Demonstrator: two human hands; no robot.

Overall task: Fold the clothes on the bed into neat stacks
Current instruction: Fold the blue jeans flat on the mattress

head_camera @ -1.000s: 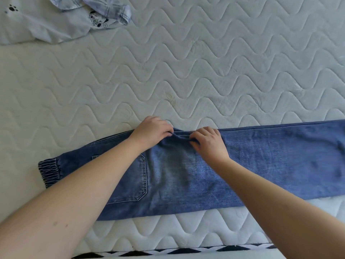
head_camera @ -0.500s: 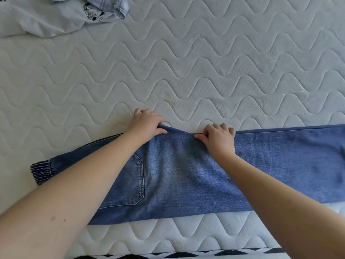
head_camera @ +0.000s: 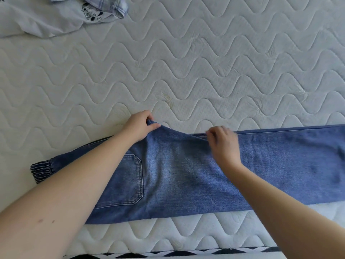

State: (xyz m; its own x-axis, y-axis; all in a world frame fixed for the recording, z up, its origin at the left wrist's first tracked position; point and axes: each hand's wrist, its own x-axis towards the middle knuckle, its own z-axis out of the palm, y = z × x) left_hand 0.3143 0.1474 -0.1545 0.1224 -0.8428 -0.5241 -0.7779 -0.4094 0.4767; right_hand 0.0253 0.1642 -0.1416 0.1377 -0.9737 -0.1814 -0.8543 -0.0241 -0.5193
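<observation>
Jeans [head_camera: 186, 176]: blue denim, lying lengthwise across the near part of the bed, legs laid one on the other; back pocket [head_camera: 128, 180] faces up; denim runs out of view past the right edge.
Cuff [head_camera: 42, 170]: dark gathered elastic band at the left end of the jeans, flat on the mattress.
Left hand [head_camera: 140, 128]: at the far edge of the jeans, above the pocket; thumb and curled fingers pinch a peak of denim and raise it off the bed.
Right hand [head_camera: 223, 144]: to the right of the left hand, on the same far edge; fingers curled down onto the seam. Motion blur; a pinch looks likely, but I cannot tell for sure.
Fabric between hands: dips in a shallow sag from the lifted peak toward the right hand.
Bed [head_camera: 205, 62]: white mattress with wavy quilting; jeans occupy the near strip.
Pale clothes [head_camera: 46, 17]: crumpled heap with a small printed figure, well apart from the jeans, at the far left corner.
Black-and-white trim [head_camera: 168, 253]: patterned strip just nearer than the jeans, along the near edge of the bed.
</observation>
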